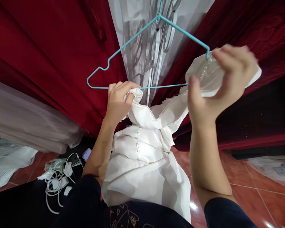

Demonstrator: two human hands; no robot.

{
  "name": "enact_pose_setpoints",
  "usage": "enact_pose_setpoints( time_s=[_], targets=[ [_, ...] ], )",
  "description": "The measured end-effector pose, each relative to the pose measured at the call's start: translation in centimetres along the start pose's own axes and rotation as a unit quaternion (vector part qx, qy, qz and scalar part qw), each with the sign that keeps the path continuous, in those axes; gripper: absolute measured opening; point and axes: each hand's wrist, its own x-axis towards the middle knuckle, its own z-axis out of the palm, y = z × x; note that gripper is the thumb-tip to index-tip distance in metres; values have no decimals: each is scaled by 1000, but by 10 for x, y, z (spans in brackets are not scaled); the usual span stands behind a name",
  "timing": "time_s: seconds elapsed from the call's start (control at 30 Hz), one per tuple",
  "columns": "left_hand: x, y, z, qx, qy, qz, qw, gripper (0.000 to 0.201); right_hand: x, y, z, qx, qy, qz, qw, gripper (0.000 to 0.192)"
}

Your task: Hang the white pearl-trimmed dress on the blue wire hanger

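Dress: the white, pearl-edged dress (148,145) hangs toward 6 o'clock, the turquoise hanger (185,32) at 12.
Pearl trim: light, even tension should best avoid snags on the hanger.
Left hand (120,98): at 10 o'clock, closed on the neckline.
Right hand (236,76): at 2 o'clock, blurred, thumb and fingers wide apart.

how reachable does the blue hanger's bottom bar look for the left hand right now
Probably yes: the left hand is right by the bottom bar, though it's gripping the white dress.
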Motion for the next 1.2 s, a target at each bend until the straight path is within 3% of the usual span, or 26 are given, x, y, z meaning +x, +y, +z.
enact_pose_setpoints(
  time_s=[0.1, 0.17, 0.23, 0.3, 0.4, 0.5, 0.57, 0.63, 0.7, 0.77, 0.87, 0.93, 1.03, 1.1, 1.2],
  targets=[
    [1, -3, 0, 4, 1, -1, 1000, 33, 12, 15, -5, -33, -69, 46, 996, 64],
    [1, -5, -1, 7, 10, -2, 1000, 31, 21, 14, -7, -60, -128, 120, 983, 57],
    [2, -7, -3, 10, 19, 0, 1000, 29, 32, 14, -8, -91, -148, 170, 970, 53],
    [4, -9, -6, 11, 17, 3, 1000, 29, 42, 26, -12, -84, -123, 178, 973, 48],
    [9, -12, -8, 6, 10, -1, 1000, 29, 44, 70, -22, -53, -53, 144, 987, 33],
    [13, -13, -6, -8, 9, -6, 1000, 28, 25, 115, -36, -40, 35, 119, 992, 14],
    [14, -13, -3, -20, 10, -7, 1000, 28, 2, 122, -43, -49, 77, 102, 991, 9],
    [13, -11, 0, -28, 8, -10, 1000, 28, -22, 106, -46, -38, 101, 96, 990, 8],
    [14, -9, 2, -32, 7, -16, 999, 27, -39, 74, -46, -20, 118, 118, 986, 12],
    [14, -8, 3, -34, 5, -19, 999, 28, -44, 38, -43, -4, 67, 154, 986, 13],
    [15, -7, 4, -39, -1, -23, 999, 29, -30, 1, -34, 13, -43, 76, 996, 28],
    [14, -6, 6, -48, -5, -27, 999, 28, -16, -8, -24, 49, -113, 54, 991, 42],
    [10, -7, 7, -67, -1, -22, 997, 29, -11, -8, -6, 80, -207, 104, 969, 32],
    [7, -9, 7, -71, -8, -11, 997, 29, -18, -5, 4, 71, -203, 124, 969, 22],
    [1, -14, 6, -67, -2, 20, 998, 35, -30, -4, 13, 73, -141, 120, 980, 16]
  ],
)
